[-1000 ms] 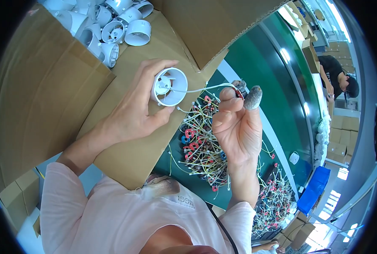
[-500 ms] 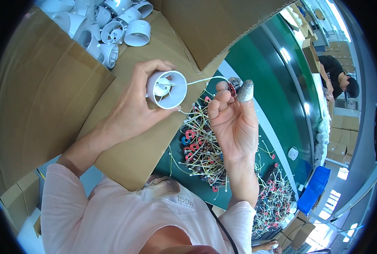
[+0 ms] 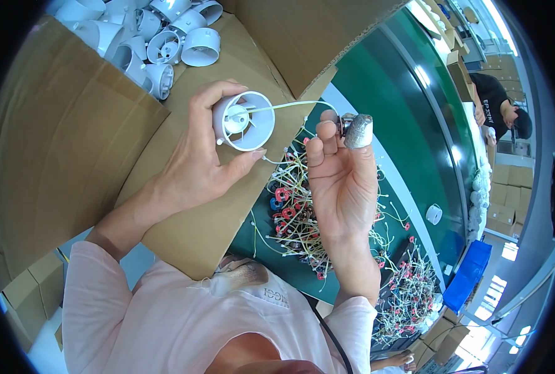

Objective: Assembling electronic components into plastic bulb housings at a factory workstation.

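Note:
My left hand (image 3: 187,165) is closed around a white plastic fan housing (image 3: 264,124), a short tube with a hub and fins inside, its open end facing up and right. A pale wire (image 3: 299,103) runs from inside the housing across to a small motor (image 3: 345,123). My right hand (image 3: 342,199) pinches that motor between its fingers and a thumb wrapped in a grey-white cover (image 3: 358,132). The thumb hides part of the motor. Below and between the hands lies a tangled heap of wired motors (image 3: 293,227) with red, blue and dark discs.
An open cardboard box (image 3: 72,131) at the left holds several white housings (image 3: 201,47). A green conveyor belt (image 3: 390,93) curves along the right, carrying a lone housing (image 3: 434,214). Another wired heap (image 3: 408,293) and a blue bin (image 3: 468,277) lie lower right. A co-worker (image 3: 496,103) stands beyond the belt.
The housing has shifted slightly up and left with my left hand. My right thumb has rolled over the motor, and the wire has risen a little.

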Action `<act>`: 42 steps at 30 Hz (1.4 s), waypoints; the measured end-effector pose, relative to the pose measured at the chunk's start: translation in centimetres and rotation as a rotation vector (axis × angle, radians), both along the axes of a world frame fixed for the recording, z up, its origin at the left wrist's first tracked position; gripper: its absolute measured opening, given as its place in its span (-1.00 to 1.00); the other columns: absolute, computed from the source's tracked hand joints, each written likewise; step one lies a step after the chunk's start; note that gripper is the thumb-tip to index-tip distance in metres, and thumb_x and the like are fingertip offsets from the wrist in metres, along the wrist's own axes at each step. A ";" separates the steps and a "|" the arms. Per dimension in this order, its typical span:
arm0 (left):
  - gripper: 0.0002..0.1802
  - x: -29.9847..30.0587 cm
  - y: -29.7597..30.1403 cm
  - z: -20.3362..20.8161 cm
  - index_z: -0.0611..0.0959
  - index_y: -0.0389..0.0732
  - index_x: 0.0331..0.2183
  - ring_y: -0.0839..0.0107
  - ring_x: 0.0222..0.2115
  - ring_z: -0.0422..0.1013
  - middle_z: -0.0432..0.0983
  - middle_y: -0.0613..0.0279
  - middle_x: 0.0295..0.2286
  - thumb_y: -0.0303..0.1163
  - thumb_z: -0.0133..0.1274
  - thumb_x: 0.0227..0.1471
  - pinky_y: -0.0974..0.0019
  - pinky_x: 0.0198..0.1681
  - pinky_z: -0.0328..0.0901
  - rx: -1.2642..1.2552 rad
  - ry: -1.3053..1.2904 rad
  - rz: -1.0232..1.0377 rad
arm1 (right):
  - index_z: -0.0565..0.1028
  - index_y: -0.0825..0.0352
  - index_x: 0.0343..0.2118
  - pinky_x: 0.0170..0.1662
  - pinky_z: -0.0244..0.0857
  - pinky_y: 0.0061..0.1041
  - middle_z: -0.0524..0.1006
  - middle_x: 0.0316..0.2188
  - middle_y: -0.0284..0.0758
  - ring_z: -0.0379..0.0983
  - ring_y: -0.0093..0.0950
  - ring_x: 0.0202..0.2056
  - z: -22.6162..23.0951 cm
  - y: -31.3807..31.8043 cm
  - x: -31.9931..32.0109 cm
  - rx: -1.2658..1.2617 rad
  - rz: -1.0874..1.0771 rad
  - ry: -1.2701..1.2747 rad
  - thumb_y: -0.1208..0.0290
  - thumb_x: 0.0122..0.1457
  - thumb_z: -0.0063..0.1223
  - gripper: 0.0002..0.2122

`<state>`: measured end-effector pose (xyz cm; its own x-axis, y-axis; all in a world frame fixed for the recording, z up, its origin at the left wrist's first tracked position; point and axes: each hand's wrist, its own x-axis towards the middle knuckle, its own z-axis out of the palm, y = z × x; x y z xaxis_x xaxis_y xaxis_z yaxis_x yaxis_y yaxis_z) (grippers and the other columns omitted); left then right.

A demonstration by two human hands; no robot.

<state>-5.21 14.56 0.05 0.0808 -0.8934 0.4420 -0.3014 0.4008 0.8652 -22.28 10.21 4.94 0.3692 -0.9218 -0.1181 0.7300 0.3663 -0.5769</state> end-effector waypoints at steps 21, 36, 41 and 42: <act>-0.31 0.1 0.3 1.7 0.45 -0.18 -0.09 0.19 -0.18 0.35 0.39 0.16 -0.18 -0.48 0.29 -0.41 0.20 -0.11 0.25 -0.151 -0.401 0.150 | 0.34 0.42 -0.17 -0.44 0.32 -0.60 0.47 -0.36 -0.19 0.45 -0.45 -0.42 0.4 0.3 0.0 -1.000 0.103 1.210 0.69 0.03 -0.04 -0.74; -0.33 0.1 0.4 1.7 0.49 -0.21 -0.12 0.22 -0.25 0.39 0.38 0.12 -0.20 -0.52 0.28 -0.42 0.28 -0.26 0.34 -0.110 -0.360 0.105 | 0.38 0.43 -0.34 -0.45 0.25 -0.39 0.37 -0.46 -0.17 0.35 -0.23 -0.48 -0.2 -0.6 1.4 -1.442 0.012 1.321 0.69 -0.18 0.04 -0.75; -0.35 0.1 0.3 1.6 0.50 -0.23 -0.13 0.23 -0.24 0.40 0.40 0.10 -0.21 -0.53 0.30 -0.42 0.28 -0.24 0.34 -0.069 -0.248 0.112 | 0.42 0.41 -0.36 -0.43 0.26 -0.39 0.38 -0.39 -0.16 0.37 -0.23 -0.46 -0.4 -1.3 1.7 -1.519 -0.127 1.307 0.71 -0.18 0.03 -0.76; -0.36 0.2 0.4 1.6 0.50 -0.24 -0.14 0.23 -0.23 0.40 0.40 0.09 -0.21 -0.53 0.30 -0.42 0.28 -0.23 0.33 -0.063 -0.232 0.109 | 0.43 0.41 -0.36 -0.41 0.28 -0.39 0.39 -0.37 -0.15 0.38 -0.23 -0.43 -0.3 -1.3 1.7 -1.493 -0.124 1.332 0.71 -0.17 0.03 -0.77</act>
<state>-5.05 14.94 1.64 0.0647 -0.8550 0.5146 -0.5331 0.4063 0.7421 -20.58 8.93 4.60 0.6529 -0.5433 0.5278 -0.3540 -0.8349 -0.4215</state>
